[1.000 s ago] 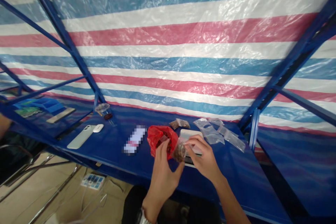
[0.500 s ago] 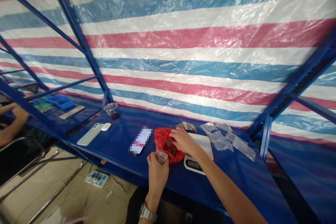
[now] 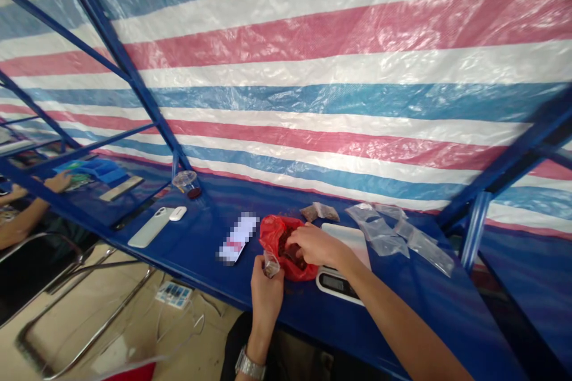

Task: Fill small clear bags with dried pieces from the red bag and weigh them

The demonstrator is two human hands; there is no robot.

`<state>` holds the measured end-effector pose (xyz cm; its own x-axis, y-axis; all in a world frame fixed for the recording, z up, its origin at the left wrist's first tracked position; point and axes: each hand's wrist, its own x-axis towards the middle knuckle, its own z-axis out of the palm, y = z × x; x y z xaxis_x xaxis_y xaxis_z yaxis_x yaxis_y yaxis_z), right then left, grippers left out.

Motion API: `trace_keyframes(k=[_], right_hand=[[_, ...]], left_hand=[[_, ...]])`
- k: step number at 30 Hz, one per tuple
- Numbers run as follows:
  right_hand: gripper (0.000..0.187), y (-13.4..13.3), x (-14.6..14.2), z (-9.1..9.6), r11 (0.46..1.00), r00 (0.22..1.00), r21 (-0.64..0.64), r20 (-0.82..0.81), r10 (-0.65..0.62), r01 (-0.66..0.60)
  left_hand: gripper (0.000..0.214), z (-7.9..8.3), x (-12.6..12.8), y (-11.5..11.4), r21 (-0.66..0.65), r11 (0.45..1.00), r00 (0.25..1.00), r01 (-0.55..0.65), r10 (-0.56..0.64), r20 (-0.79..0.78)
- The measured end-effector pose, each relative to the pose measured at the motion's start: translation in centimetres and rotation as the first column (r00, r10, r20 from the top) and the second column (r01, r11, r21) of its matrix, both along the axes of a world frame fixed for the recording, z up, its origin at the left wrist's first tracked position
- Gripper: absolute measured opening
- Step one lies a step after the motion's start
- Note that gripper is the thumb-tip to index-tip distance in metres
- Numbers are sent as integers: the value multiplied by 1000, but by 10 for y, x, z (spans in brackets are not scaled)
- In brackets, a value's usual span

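Observation:
A red plastic bag point(image 3: 270, 232) lies with its mouth spread, and small dark brown pieces point(image 3: 292, 253) fill it. My right hand point(image 3: 315, 244) reaches into this bag from the right, fingers bent together among the pieces; what they pinch is hidden. Just left of the bag, my left hand point(image 3: 267, 289) grips a small clear plastic bag point(image 3: 270, 264) near its open top. A little of something brownish shows inside that one. Beside the red bag, partly under my right forearm, is a white kitchen scale point(image 3: 346, 238) with a display at its front.
Behind the scale lie small filled bags point(image 3: 326, 211). Flat clear bags point(image 3: 379, 232) spread to the right. Leftward are a lit phone point(image 3: 239, 238), a pale phone point(image 3: 152, 227), a white case point(image 3: 177, 214) and a clear cup point(image 3: 186, 183). Another person's hand point(image 3: 58, 181) works far left.
My right hand's fingers have gone deeper into the red bag. The small clear bag in my left hand has tilted. The view has shifted slightly.

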<state>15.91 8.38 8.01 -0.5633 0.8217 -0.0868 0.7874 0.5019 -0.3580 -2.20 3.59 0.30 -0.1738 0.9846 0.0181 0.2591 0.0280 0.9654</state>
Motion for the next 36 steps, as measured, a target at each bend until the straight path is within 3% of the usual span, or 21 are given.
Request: trace_keyframes(k=[7, 14, 20, 27, 32, 36], right_hand=[[33, 7, 22, 6, 997, 977, -77, -211, -31, 15], [33, -8, 24, 38, 997, 908, -64, -415, -62, 38], [22, -22, -1, 47, 996, 936, 86, -345, 64, -36], [33, -29, -16, 50, 969, 971, 233, -197, 134, -87], [27, -31, -8, 61, 966, 972, 254, -212, 105, -49], [26, -27, 15, 62, 973, 969, 222, -246, -7, 64]], left_hand=[[18, 8, -12, 0, 202, 979, 981, -14, 53, -187], [27, 24, -2, -3, 115, 985, 989, 132, -122, -85], [27, 28, 5, -4, 78, 978, 979, 195, -189, -80], [30, 28, 6, -5, 106, 978, 983, 181, -177, -51], [24, 27, 8, -4, 130, 976, 984, 175, -172, -38], [16, 26, 5, -7, 104, 987, 988, 125, -114, -106]])
